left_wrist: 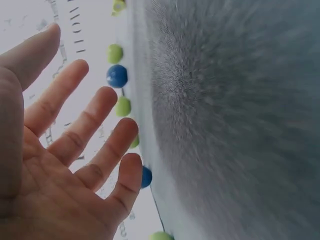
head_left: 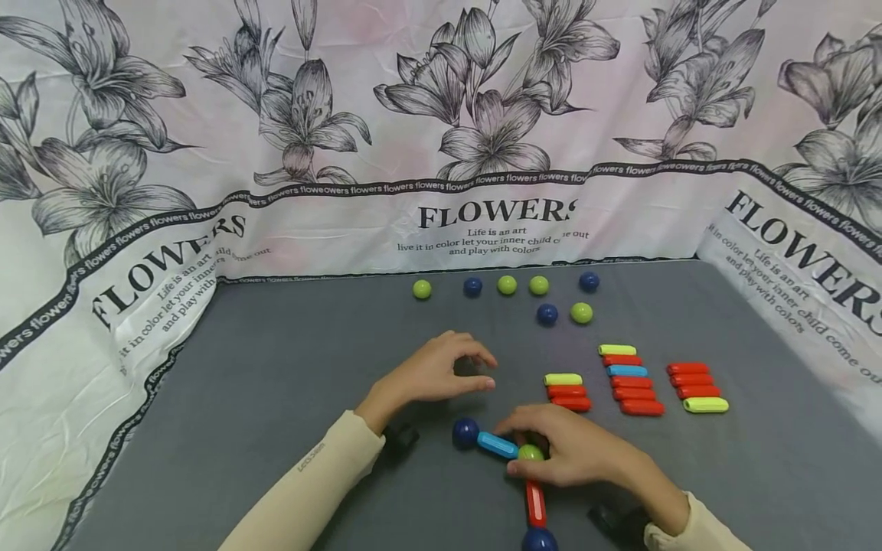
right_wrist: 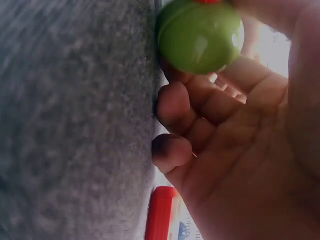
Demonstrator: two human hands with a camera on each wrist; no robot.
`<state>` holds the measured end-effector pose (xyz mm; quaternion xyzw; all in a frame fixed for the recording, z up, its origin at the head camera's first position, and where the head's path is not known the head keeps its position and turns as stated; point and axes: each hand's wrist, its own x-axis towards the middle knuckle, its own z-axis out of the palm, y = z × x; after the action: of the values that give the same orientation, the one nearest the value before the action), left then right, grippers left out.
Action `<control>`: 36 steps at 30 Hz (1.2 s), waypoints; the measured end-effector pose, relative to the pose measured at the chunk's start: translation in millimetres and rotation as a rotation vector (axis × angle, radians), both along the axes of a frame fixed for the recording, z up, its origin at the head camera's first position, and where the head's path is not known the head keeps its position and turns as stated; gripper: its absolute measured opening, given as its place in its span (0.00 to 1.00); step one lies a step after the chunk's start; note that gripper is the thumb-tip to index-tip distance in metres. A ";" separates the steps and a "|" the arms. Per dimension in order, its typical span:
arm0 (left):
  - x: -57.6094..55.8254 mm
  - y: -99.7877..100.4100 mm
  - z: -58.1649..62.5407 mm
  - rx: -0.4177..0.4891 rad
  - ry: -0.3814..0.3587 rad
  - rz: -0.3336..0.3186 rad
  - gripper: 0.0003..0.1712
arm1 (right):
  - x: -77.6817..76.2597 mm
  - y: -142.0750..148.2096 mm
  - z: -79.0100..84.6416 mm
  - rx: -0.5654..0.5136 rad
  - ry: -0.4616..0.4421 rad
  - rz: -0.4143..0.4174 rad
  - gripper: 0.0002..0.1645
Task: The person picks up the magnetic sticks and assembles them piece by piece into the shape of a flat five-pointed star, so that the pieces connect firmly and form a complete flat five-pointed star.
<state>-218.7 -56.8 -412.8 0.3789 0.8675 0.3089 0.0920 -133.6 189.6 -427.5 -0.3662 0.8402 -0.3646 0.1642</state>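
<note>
My right hand curls its thumb and fingers round a green ball, which also shows large in the right wrist view. A light blue stick runs from this ball to a dark blue ball on the left. From the same green ball a red stick points toward the front edge, ending at another dark blue ball, partly cut off. Fingers relaxed and apart, my left hand hovers above the grey surface with nothing in it.
Red, yellow and blue sticks lie in three groups on the right: a left group, a middle group and a right group. Several loose green balls and dark blue balls lie toward the back, before a flower-printed cloth.
</note>
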 end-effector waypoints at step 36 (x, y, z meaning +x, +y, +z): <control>-22.3 110.0 -1.2 -0.413 0.180 -0.127 0.36 | -1.1 -1.7 -4.1 -0.013 0.027 0.045 0.13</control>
<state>-241.0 53.3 -414.0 0.4321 0.8913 0.0835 0.1090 -134.6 187.9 -431.6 -0.3907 0.8317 -0.3612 0.1588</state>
